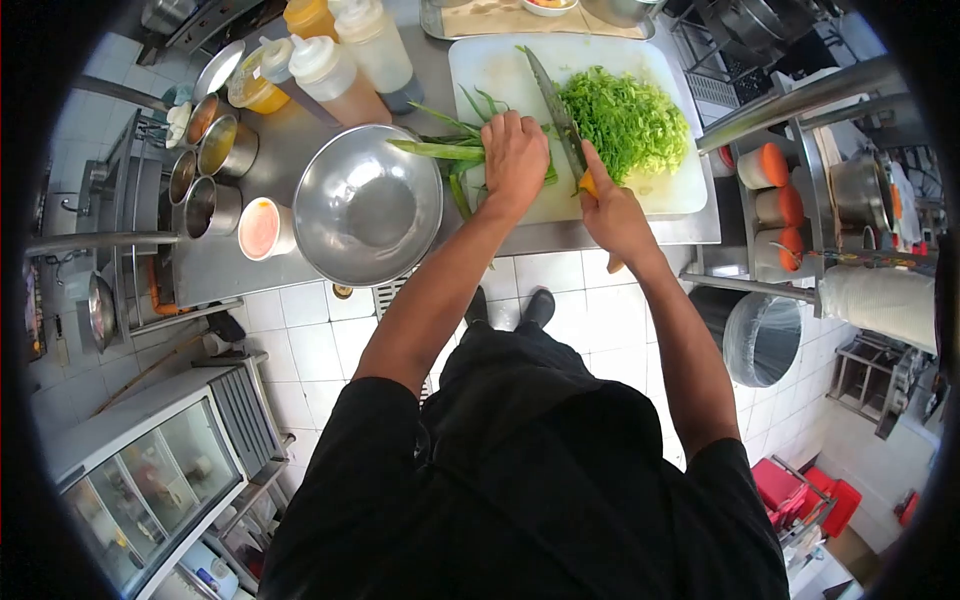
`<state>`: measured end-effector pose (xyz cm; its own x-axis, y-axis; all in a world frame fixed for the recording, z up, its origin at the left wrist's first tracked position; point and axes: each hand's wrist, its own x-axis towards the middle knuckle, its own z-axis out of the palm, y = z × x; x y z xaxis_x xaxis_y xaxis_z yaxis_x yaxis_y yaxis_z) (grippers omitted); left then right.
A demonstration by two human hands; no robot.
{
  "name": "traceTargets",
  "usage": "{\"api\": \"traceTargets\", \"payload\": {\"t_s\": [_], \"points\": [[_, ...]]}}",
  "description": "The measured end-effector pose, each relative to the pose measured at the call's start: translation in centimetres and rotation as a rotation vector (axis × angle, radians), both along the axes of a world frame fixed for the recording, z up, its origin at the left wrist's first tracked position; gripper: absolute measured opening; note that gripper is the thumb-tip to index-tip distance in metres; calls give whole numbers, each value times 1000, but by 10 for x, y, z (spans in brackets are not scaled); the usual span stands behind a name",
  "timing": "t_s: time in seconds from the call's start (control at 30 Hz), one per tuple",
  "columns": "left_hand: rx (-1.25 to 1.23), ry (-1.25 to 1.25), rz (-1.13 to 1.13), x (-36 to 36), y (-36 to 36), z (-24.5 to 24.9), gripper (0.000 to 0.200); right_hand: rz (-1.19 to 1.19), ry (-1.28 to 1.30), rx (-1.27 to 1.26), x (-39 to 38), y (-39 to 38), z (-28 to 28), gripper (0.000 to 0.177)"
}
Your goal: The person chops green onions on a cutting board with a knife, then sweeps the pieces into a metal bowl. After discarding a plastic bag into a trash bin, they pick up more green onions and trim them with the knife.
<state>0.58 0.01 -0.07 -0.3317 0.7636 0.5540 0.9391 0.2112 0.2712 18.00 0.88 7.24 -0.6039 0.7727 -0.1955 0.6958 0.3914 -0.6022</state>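
My left hand [516, 160] is closed over a bunch of green onions [432, 150], whose long leaves stick out to the left past the board's edge. In my right hand [617, 218] is a kitchen knife [547, 92] with an orange-yellow handle. Its long blade points away from me and lies between the onions and a heap of finely shredded greens [625, 125]. Beneath all of this is a white cutting board [488, 62]. Left of the board, close to the onion leaves, stands a wide steel bowl [368, 205] with nothing visible inside.
Squeeze bottles [330, 75] stand at the counter's back left. Several small steel pots [228, 148] and a white tub [265, 228] with orange-pink contents sit at the left. Behind the board lies a tray [470, 22]. A lined bin [765, 340] stands on the floor at right.
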Motion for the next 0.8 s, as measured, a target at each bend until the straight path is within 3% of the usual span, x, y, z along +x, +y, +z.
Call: {"api": "traceTargets", "payload": {"t_s": [0.17, 0.47, 0.67, 0.8], "points": [[16, 8, -1, 9, 11, -5, 10, 20, -5, 33, -3, 9, 7, 77], [22, -75, -49, 7, 5, -1, 12, -48, -73, -236, -9, -16, 73, 74], [31, -79, -65, 5, 6, -4, 10, -5, -74, -33, 1, -45, 47, 72], [106, -118, -62, 3, 8, -4, 12, -63, -103, -99, -5, -57, 42, 73]]}}
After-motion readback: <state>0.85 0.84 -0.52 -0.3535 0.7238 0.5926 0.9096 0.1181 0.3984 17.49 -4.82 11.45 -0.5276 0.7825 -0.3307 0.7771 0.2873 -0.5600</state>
